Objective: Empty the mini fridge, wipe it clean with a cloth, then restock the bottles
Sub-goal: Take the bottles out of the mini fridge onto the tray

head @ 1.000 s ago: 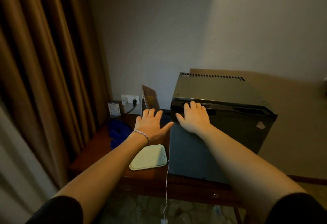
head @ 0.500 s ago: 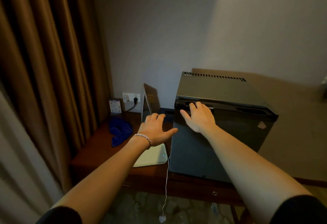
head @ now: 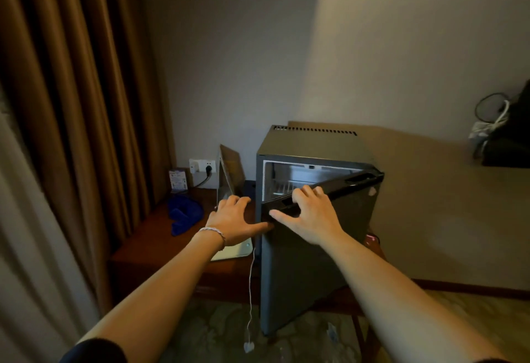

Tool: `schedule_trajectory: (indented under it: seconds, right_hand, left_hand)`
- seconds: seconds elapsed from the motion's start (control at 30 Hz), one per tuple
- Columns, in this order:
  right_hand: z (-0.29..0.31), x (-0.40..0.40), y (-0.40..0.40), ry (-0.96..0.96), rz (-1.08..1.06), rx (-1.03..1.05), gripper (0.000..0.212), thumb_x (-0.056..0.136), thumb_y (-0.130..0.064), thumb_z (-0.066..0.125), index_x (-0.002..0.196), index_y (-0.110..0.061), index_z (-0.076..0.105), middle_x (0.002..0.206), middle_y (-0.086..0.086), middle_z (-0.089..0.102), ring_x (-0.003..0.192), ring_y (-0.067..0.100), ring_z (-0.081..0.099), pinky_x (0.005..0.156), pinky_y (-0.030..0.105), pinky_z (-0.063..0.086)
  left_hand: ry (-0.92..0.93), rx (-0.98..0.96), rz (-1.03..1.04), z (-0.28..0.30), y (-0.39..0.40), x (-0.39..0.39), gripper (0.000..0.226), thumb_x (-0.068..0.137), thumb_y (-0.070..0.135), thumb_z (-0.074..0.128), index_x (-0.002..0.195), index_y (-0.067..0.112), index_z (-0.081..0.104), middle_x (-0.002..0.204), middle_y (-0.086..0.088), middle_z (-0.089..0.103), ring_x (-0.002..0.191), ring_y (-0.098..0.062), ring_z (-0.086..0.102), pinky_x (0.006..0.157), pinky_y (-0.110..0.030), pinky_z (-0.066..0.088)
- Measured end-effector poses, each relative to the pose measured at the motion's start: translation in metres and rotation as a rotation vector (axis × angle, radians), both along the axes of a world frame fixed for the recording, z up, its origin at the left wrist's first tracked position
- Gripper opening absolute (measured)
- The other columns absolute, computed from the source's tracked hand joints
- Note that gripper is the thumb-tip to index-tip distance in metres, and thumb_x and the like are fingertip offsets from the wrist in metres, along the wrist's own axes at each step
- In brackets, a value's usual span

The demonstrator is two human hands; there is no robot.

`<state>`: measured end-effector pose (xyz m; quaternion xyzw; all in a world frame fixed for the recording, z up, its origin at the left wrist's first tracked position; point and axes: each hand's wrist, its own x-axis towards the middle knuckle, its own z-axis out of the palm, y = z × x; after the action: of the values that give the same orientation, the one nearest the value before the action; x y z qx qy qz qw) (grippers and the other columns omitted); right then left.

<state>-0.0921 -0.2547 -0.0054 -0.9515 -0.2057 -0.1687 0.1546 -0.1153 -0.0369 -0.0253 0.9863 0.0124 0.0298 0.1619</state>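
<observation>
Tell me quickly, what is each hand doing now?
Left hand: open, fingers spread, holding nothing, beside the dark grey mini fridge.
Right hand: fingers curled over the top edge of the black fridge door.

The fridge [head: 309, 144] stands on the table [head: 160, 245] against the wall, its door [head: 309, 262] swung partly toward me. My right hand [head: 312, 216] sits on the door's top edge, fingers [head: 308, 192] hooked over it. My left hand [head: 235, 219] is just left of the door, above a tray [head: 232, 252]. A cloth [head: 183, 213] lies further left, before the socket [head: 200, 165]. Curtains [head: 71, 104] hang at far left.
</observation>
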Motion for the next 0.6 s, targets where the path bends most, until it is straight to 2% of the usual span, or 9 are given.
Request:
schedule_trajectory:
  seconds: [0.13, 0.23, 0.27, 0.33, 0.4, 0.47, 0.53, 0.6]
  right_hand:
    - [0.008, -0.039, -0.032, 0.035, -0.015, 0.089, 0.051, 0.087, -0.071, 0.047, 0.071, -0.023, 0.044, 0.079, -0.008, 0.044, 0.091, 0.02, 0.042, 0.073, 0.036, 0.04]
    - [0.01, -0.064, -0.057, 0.072, -0.051, 0.158, 0.049, 0.091, -0.058, 0.053, 0.063, -0.018, 0.044, 0.074, -0.004, 0.044, 0.091, 0.021, 0.044, 0.077, 0.037, 0.041]
    - [0.011, -0.072, -0.067, 0.094, -0.074, 0.195, 0.05, 0.091, -0.053, 0.057, 0.06, -0.016, 0.044, 0.07, -0.003, 0.045, 0.085, 0.02, 0.046, 0.075, 0.036, 0.042]
    - [0.015, -0.084, -0.089, 0.128, -0.12, 0.279, 0.051, 0.09, -0.043, 0.065, 0.057, -0.014, 0.041, 0.058, -0.001, 0.042, 0.061, 0.016, 0.045, 0.058, 0.032, 0.04]
    - [0.021, -0.096, -0.111, 0.153, -0.192, 0.306, 0.037, 0.09, -0.034, 0.069, 0.069, -0.013, 0.045, 0.064, 0.004, 0.049, 0.054, 0.018, 0.045, 0.052, 0.034, 0.037]
    - [0.026, -0.107, -0.129, 0.184, -0.257, 0.252, 0.028, 0.092, -0.033, 0.066, 0.091, -0.012, 0.048, 0.081, 0.006, 0.056, 0.063, 0.019, 0.052, 0.05, 0.032, 0.039]
    - [0.028, -0.115, -0.142, 0.188, -0.319, 0.164, 0.035, 0.094, -0.043, 0.061, 0.102, -0.012, 0.046, 0.085, 0.004, 0.054, 0.07, 0.02, 0.055, 0.05, 0.032, 0.041]
    - [0.024, -0.12, -0.156, 0.151, -0.386, 0.094, 0.04, 0.094, -0.051, 0.056, 0.103, -0.013, 0.049, 0.091, 0.002, 0.052, 0.085, 0.023, 0.055, 0.061, 0.039, 0.051]
  left_hand:
    - [0.036, 0.029, -0.107, 0.003, -0.041, -0.035, 0.11, 0.062, 0.092, 0.049, 0.151, 0.033, 0.024, 0.155, 0.002, 0.026, 0.141, -0.025, 0.025, 0.11, -0.056, 0.034]
    - [0.021, 0.041, -0.179, 0.003, -0.069, -0.058, 0.106, 0.064, 0.092, 0.048, 0.15, 0.033, 0.026, 0.154, 0.004, 0.027, 0.14, -0.023, 0.027, 0.109, -0.054, 0.035]
    - [0.014, 0.038, -0.192, 0.003, -0.078, -0.064, 0.106, 0.064, 0.093, 0.048, 0.15, 0.033, 0.026, 0.154, 0.004, 0.027, 0.139, -0.023, 0.027, 0.109, -0.053, 0.035]
    - [0.003, 0.033, -0.203, 0.002, -0.094, -0.073, 0.108, 0.063, 0.093, 0.047, 0.15, 0.032, 0.027, 0.155, 0.004, 0.026, 0.14, -0.024, 0.027, 0.11, -0.055, 0.034]
    - [-0.007, 0.043, -0.212, 0.001, -0.109, -0.079, 0.108, 0.064, 0.093, 0.048, 0.15, 0.032, 0.027, 0.155, 0.003, 0.026, 0.141, -0.025, 0.026, 0.11, -0.057, 0.033]
    - [-0.002, 0.059, -0.223, -0.003, -0.123, -0.082, 0.105, 0.065, 0.09, 0.05, 0.15, 0.033, 0.026, 0.155, 0.003, 0.026, 0.142, -0.027, 0.025, 0.11, -0.058, 0.033]
    - [0.015, 0.077, -0.222, -0.008, -0.133, -0.084, 0.105, 0.067, 0.089, 0.05, 0.151, 0.032, 0.025, 0.156, 0.003, 0.025, 0.144, -0.027, 0.022, 0.111, -0.059, 0.031]
    - [0.025, 0.09, -0.217, -0.013, -0.14, -0.084, 0.103, 0.07, 0.087, 0.05, 0.152, 0.03, 0.025, 0.157, 0.001, 0.024, 0.144, -0.028, 0.022, 0.111, -0.058, 0.031]
